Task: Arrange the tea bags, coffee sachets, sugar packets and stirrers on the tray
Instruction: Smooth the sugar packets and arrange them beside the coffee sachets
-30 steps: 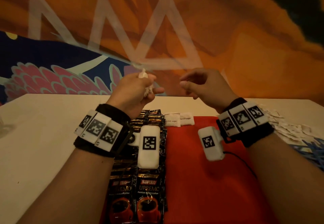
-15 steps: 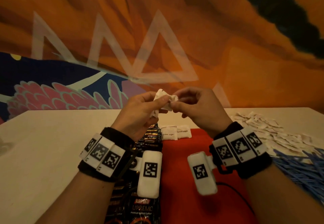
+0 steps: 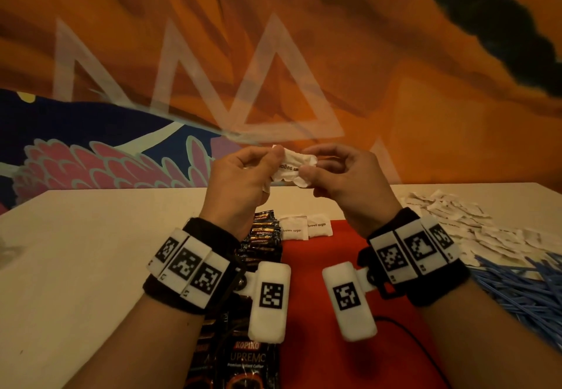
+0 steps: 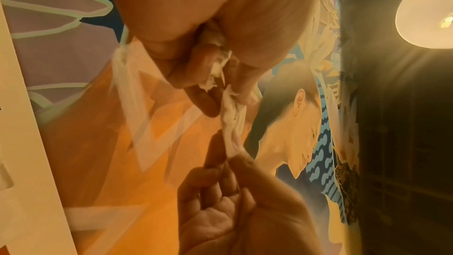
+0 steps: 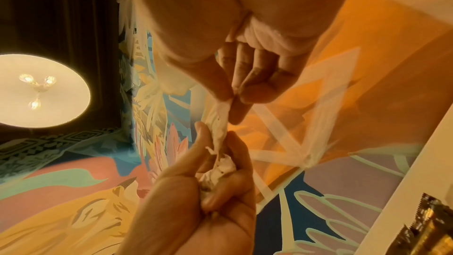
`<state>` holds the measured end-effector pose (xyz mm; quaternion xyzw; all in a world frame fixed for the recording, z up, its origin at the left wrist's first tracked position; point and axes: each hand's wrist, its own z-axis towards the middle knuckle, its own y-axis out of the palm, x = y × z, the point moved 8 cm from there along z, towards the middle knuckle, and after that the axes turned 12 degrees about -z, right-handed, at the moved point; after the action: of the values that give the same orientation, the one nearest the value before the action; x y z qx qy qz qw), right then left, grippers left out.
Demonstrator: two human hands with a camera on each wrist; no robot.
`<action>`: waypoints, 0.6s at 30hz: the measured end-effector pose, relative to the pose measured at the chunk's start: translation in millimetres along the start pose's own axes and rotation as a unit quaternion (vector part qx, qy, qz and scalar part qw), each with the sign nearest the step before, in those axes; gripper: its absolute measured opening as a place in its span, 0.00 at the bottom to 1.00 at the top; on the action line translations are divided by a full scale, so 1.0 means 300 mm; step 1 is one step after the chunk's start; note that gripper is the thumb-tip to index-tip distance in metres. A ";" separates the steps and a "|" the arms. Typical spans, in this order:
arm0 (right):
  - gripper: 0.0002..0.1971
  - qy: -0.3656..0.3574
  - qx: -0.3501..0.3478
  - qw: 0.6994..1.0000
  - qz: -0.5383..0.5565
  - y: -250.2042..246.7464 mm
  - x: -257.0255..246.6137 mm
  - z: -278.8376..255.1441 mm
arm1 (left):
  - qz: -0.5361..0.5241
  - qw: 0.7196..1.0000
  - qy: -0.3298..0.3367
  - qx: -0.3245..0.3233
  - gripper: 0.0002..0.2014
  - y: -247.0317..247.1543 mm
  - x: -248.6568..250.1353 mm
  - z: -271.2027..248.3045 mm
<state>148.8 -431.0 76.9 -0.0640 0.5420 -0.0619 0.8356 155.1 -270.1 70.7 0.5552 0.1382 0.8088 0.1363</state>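
Observation:
Both hands are raised above the table, sharing white brown-sugar packets (image 3: 292,167). My left hand (image 3: 240,175) grips a crumpled bunch of packets (image 5: 218,170) in its curled fingers. My right hand (image 3: 337,175) pinches the end of one packet (image 4: 231,121) between thumb and forefinger. Below lies the red tray (image 3: 328,312), with two sugar packets (image 3: 304,228) side by side at its far edge and a column of black Kopiko coffee sachets (image 3: 252,355) along its left side.
A heap of white sugar packets (image 3: 474,227) lies on the white table (image 3: 91,267) at the right, with a pile of blue stirrers (image 3: 523,285) in front of it. A painted wall stands just behind the table. A black cable (image 3: 404,328) crosses the tray.
My hands, apart a second ago, have come together. My right hand has taken hold of one packet from the bunch in my left and drawn it out between them.

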 end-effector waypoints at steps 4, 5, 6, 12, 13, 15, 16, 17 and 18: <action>0.07 0.014 -0.011 0.999 0.041 0.024 0.001 -0.004 | 0.003 1.000 0.018 -0.020 0.13 0.015 0.006 -0.007; 0.07 0.025 0.003 0.996 0.083 0.020 0.004 -0.001 | 0.003 0.999 0.007 -0.033 0.17 0.024 0.002 -0.009; 0.07 0.037 0.012 0.990 0.133 0.017 0.011 0.001 | 0.008 0.999 -0.004 -0.044 0.20 0.032 -0.002 -0.011; 0.13 0.036 -0.038 0.993 0.108 0.039 0.013 -0.006 | 0.074 0.996 0.013 -0.036 0.06 0.024 0.007 -0.012; 0.14 0.030 -0.037 0.996 0.076 0.034 0.013 -0.005 | 0.088 0.995 0.018 -0.044 0.06 0.022 0.011 -0.011; 0.14 0.008 -0.020 1.000 0.011 0.015 0.006 -0.001 | 0.141 0.987 0.029 -0.077 0.04 0.032 0.018 -0.011; 0.12 -0.008 -0.010 1.000 -0.015 0.005 -0.002 -0.001 | 0.165 0.982 0.034 -0.091 0.04 0.038 0.019 -0.012; 0.09 -0.022 0.003 0.999 -0.027 -0.004 -0.009 -0.002 | 0.177 0.979 0.038 -0.095 0.05 0.041 0.020 -0.012; 0.07 -0.028 0.018 0.999 -0.023 -0.012 -0.013 -0.004 | 0.171 0.980 0.041 -0.088 0.05 0.039 0.020 -0.011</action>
<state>146.1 -433.9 80.4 -0.0635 0.5157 -0.0893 0.8497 149.3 -278.9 79.1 0.5224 -0.0250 0.8514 0.0387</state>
